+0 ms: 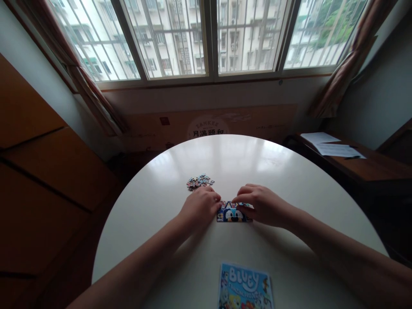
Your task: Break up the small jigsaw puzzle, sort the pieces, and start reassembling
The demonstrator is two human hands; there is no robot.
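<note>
The right hand point(261, 204) arches over the right side of the puzzle panel point(234, 215), fingers bent, fingertips at its upper part; I cannot tell whether they pinch a piece. The left hand point(201, 204) curls at the panel's left edge, fingers drawn together; whether it grips anything is hidden too. To work well here, the left fingers should probably brace that edge lightly while the right ones line up any piece and press it straight down, since sideways pushing could open the joints. Loose pieces point(199, 182) lie heaped beyond the panel, to its left. The blue "Bluey" picture sheet point(245, 286) lies on the near side of the panel, on the white table point(138, 240) beneath it.
</note>
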